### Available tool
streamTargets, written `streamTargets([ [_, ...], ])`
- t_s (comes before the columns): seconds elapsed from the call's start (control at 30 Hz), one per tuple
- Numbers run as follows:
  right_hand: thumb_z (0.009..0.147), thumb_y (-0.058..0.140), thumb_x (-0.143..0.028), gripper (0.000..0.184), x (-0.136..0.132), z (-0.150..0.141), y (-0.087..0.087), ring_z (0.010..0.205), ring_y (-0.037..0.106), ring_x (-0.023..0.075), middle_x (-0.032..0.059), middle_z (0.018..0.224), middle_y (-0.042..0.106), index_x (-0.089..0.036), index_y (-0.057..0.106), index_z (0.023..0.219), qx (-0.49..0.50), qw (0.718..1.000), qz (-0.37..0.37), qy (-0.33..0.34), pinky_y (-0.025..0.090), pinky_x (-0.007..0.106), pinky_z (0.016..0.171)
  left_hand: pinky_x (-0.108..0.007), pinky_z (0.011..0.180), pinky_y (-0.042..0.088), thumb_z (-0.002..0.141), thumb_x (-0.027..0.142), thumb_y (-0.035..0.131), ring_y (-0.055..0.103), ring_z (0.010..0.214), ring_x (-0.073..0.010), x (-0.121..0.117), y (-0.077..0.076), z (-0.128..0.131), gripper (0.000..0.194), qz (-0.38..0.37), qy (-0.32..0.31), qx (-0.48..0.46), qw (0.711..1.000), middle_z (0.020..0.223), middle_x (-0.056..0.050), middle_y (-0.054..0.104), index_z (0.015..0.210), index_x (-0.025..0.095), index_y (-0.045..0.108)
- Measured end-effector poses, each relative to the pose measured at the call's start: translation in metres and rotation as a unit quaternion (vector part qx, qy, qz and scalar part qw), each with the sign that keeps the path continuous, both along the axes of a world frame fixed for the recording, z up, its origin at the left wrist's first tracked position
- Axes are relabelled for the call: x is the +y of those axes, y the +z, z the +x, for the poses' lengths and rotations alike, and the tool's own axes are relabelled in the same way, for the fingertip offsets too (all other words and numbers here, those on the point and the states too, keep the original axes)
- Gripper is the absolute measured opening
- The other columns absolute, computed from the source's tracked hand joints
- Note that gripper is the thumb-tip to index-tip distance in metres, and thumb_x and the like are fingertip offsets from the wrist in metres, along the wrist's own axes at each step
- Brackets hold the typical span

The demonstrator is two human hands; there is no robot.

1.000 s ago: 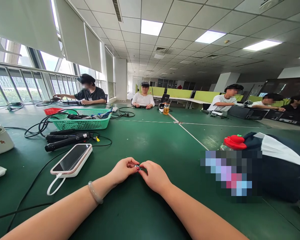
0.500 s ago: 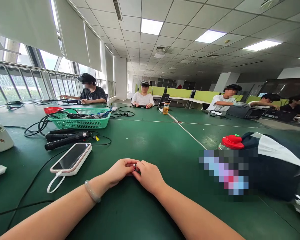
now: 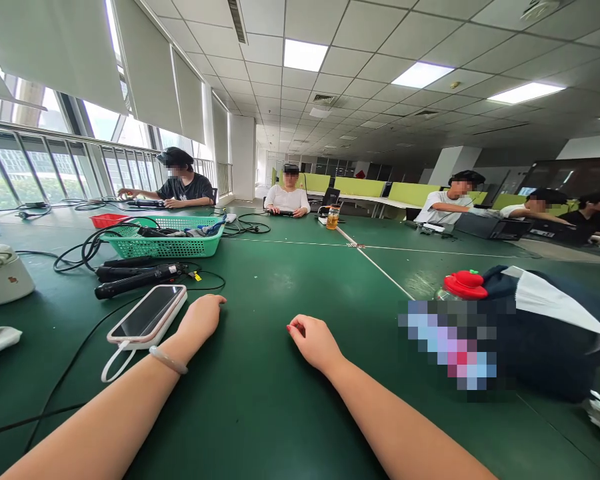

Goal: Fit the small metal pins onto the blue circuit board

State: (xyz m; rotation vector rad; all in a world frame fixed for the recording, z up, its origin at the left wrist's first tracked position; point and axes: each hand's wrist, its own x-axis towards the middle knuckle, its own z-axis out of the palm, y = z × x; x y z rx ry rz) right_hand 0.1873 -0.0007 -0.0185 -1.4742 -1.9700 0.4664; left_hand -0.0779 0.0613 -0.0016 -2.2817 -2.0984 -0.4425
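Note:
My left hand [image 3: 203,318], with a pale bangle [image 3: 169,361] on its wrist, is just right of a phone [image 3: 149,313] in a light case with a white strap. Its fingers curl under and away from me, so whatever they may hold is hidden. Over the green table [image 3: 260,400], to the right, my right hand [image 3: 316,341] has thumb and fingers pressed together, red nail polish showing at the tip. Anything inside this pinch is too small or too covered to make out. A gap of bare table separates the two hands.
Behind the phone are black cylindrical handles [image 3: 137,281], cables and a green basket [image 3: 165,247]. On the right stand a red-lidded jar [image 3: 465,285] and a dark bag [image 3: 545,353]. A white jug [image 3: 3,273] is far left. Several people sit around the table.
Both hands were together at a small dark and silvery thing. They have parted: my left hand went left and slightly farther off, my right hand slightly right. The small thing no longer shows.

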Motion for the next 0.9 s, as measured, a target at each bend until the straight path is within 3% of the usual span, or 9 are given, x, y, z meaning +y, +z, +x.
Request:
streamTargets([
  [0.23,0.083,0.044,-0.028,0.018,-0.0008,-0.0014,-0.0016,0.065,0.052,0.0125,-0.0008,0.071,0.061,-0.021,0.059,0.074,-0.008,1.000,-0.009,0.014,0.035,0.023,0.057,-0.035,0.081,0.046,0.077,0.014,0.046,0.061,0.095,-0.0280,-0.0010,0.0015,-0.0072,0.029,-0.007,0.042,0.029,0.999,0.102,-0.013,0.067,0.099,0.016,0.065],
  [0.53,0.083,0.045,-0.028,0.018,0.0011,0.0007,-0.0048,0.067,0.053,0.0134,0.0002,0.072,0.062,-0.021,0.059,0.075,-0.011,1.000,-0.013,0.022,0.036,0.023,0.058,-0.029,0.074,0.046,0.076,0.018,0.049,0.063,0.089,-0.0246,-0.0004,0.0023,-0.0049,0.024,-0.013,0.068,0.030,0.997,0.093,-0.008,0.070,0.094,0.021,0.064],
  [0.77,0.083,0.044,-0.028,0.018,0.0014,0.0007,-0.0048,0.068,0.054,0.0131,0.0002,0.074,0.062,-0.021,0.060,0.077,-0.018,0.999,-0.015,0.024,0.037,0.023,0.059,-0.033,0.083,0.044,0.078,0.018,0.049,0.059,0.100,-0.0277,0.0011,0.0027,-0.0041,0.039,0.011,0.062,0.037,0.997,0.100,-0.013,0.068,0.115,0.015,0.057],
  [0.9,0.083,0.045,-0.027,0.018,0.0011,0.0004,-0.0046,0.069,0.054,0.0133,0.0000,0.074,0.062,-0.021,0.061,0.078,-0.023,0.999,-0.012,0.023,0.038,0.023,0.060,-0.033,0.091,0.041,0.078,0.021,0.049,0.057,0.104,-0.0272,0.0004,0.0056,-0.0037,0.034,0.034,0.049,0.031,0.998,0.109,-0.014,0.064,0.108,0.012,0.062],
])
